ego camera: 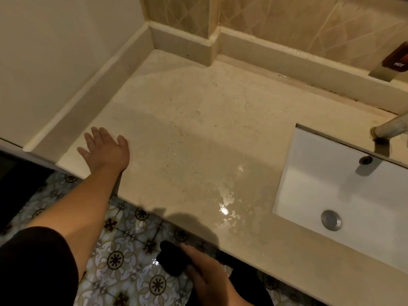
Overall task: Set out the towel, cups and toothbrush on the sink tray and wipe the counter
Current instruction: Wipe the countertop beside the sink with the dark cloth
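Observation:
The beige stone counter (198,120) fills the middle of the view, with a wet, shiny patch (227,202) near its front edge. My left hand (106,149) lies flat on the counter's near left corner, fingers spread, holding nothing. My right hand (205,272) is below the counter's front edge, over the floor, closed around a dark cloth (171,259). No towel, cups, toothbrush or tray are in view.
A white sunken basin (344,195) with a metal drain sits at the right, a chrome tap spout (388,127) reaching over it. A dark sign reading HOT (397,57) stands at the back right ledge. Patterned floor tiles (123,250) lie below.

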A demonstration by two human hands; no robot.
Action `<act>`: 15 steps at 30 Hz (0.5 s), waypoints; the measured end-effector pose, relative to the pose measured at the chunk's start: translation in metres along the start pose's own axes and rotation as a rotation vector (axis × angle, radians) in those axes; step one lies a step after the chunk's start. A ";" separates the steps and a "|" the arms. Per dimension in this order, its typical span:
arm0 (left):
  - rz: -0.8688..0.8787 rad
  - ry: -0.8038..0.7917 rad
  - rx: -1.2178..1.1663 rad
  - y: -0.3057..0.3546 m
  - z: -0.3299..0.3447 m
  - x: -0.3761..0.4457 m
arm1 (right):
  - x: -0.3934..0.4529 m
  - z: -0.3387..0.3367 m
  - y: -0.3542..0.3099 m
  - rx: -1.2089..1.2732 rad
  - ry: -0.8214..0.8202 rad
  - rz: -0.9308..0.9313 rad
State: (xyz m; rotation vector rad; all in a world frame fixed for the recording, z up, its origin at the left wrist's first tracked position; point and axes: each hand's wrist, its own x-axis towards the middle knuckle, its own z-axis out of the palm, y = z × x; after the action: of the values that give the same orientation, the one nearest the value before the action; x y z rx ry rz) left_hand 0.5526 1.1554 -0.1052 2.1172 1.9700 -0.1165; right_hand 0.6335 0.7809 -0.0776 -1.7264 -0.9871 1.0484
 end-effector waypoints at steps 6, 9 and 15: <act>0.037 -0.052 -0.002 -0.004 -0.005 0.002 | 0.028 -0.031 -0.042 1.069 -0.266 0.536; 0.062 -0.152 0.023 -0.004 -0.021 -0.007 | 0.040 -0.061 -0.063 1.127 -0.368 0.485; 0.380 -0.453 -0.586 0.053 -0.083 -0.094 | 0.060 -0.109 -0.116 0.758 -0.294 0.315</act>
State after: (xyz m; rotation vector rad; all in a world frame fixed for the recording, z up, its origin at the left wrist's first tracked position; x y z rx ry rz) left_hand 0.5880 1.0809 0.0031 1.8212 1.1442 0.0460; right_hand 0.7329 0.8431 0.0459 -1.1232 -0.3842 1.6533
